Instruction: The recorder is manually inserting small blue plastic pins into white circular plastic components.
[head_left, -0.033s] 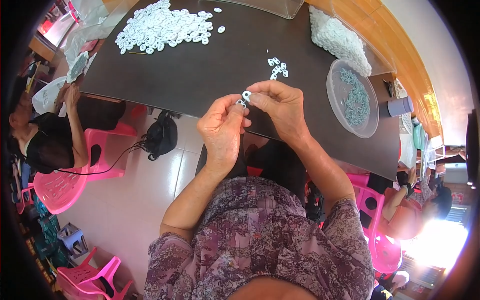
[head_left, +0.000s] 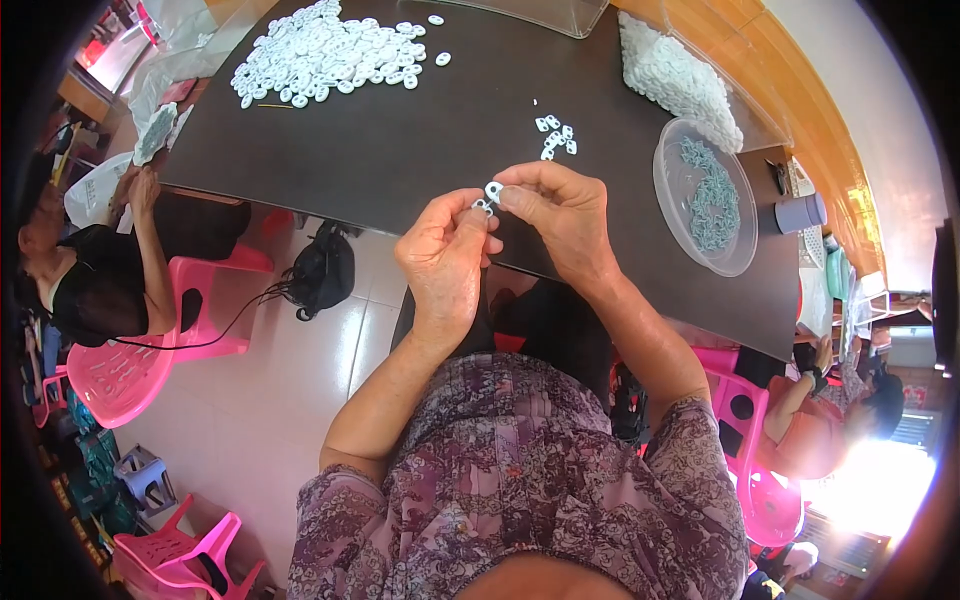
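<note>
Just over the table's near edge, my two hands meet with their fingertips close together. My left hand (head_left: 445, 260) pinches a small white plastic piece with holes (head_left: 481, 206) between thumb and forefinger. In my right hand (head_left: 562, 215), thumb and forefinger grip a white oval ring (head_left: 493, 190) right beside it; whether the two pieces touch I cannot tell. Beyond my right hand lies a loose group of small white two-holed pieces (head_left: 567, 132). A large heap of white oval rings (head_left: 340, 55) covers the far left of the table.
A clear round tub (head_left: 745, 255) holds small grey-green pieces at the right. Behind it lies a bag of white parts (head_left: 670, 75), near a purple-grey cup (head_left: 800, 214). A person (head_left: 110, 260) sits at the left on a pink chair (head_left: 125, 375); another person (head_left: 815, 425) is at the right.
</note>
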